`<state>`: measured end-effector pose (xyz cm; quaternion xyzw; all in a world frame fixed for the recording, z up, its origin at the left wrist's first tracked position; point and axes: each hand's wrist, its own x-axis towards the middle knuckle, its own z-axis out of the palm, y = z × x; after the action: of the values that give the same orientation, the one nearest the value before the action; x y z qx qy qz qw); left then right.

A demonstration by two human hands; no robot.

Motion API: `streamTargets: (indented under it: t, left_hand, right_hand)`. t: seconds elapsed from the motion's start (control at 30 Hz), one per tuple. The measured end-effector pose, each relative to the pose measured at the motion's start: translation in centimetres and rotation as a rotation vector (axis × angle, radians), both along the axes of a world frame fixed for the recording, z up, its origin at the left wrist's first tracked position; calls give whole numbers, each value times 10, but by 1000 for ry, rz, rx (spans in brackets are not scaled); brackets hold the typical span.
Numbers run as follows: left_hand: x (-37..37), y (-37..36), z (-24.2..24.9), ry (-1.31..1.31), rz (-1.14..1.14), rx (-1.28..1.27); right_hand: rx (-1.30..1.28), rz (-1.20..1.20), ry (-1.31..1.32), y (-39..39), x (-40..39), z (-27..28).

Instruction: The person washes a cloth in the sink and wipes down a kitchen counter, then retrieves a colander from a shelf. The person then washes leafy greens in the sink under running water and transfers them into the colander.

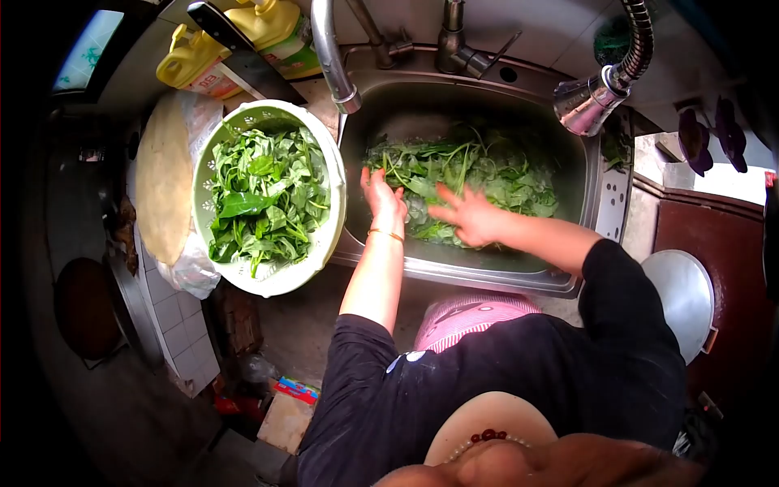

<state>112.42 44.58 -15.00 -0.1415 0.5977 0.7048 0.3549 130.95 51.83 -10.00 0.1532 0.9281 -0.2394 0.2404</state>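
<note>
Loose leafy greens (503,183) lie in water in the metal sink (454,273), their stems and leaves spread over its middle. At the left side of this pile is my left hand (385,201), palm turned up, its fingers apart and touching the edge of the leaves. My right hand (475,217), a little blurred, is over the near part of the greens with its fingers spread. Neither hand is closed round a bunch. More greens (264,195) fill a pale green colander (334,199) just left of the sink.
A curved faucet (326,57) and a flexible spray head (586,105) hang over the sink. A large knife (247,61) leans by yellow bottles (268,28) at the back left. Left of the colander is a round board (162,183); a round metal lid (680,300) stands at right.
</note>
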Motion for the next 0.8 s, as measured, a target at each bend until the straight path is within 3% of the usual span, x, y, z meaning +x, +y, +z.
streamTargets:
  t: [0.03, 0.07, 0.1, 0.17, 0.27, 0.3, 0.4, 0.43, 0.5, 0.57, 0.63, 0.7, 0.77, 0.8]
  left_hand:
    - [1, -1, 7, -47, -7, -46]
    - [-1, -4, -5, -13, -78, -84]
    - [1, -3, -1, -9, -69, -142]
    - [1, -3, 1, -5, -114, -280]
    - [3, 0, 6, -127, -217, -349]
    - [0, 0, -1, -210, -289, -349]
    - [-11, -11, -63, -239, -274, -61]
    - [-12, -9, -56, -247, -261, 26]
    - [0, -3, -23, -241, -114, 3]
    - [10, 4, 21, -201, -43, 6]
    - [10, 5, 17, -158, -31, 0]
    - [3, 2, -18, -166, 8, 71]
    - [-2, -3, -28, -230, -46, 142]
    - [-3, -5, -30, -256, -66, 168]
  right_hand:
    - [-76, 245, -80, 0, 2, 2]
    - [-109, 296, -78, 14, -4, -14]
    - [-92, 241, 17, 35, -11, -70]
    - [-60, -170, 177, 58, -19, -92]
    - [187, -593, 17, 29, -63, -54]
    - [164, -530, 62, 10, -68, -64]
    - [6, -22, 92, -3, -57, -36]
    - [0, 111, 118, 6, -48, -30]
    - [46, -89, -49, 36, -45, -19]
    - [191, -480, 78, 34, -44, -42]
    - [-12, -307, -48, 23, -54, -35]
    - [-227, -142, 248, 24, -53, -22]
    - [-39, -250, 206, 34, -73, -5]
    - [208, -229, 238, 45, -77, -11]
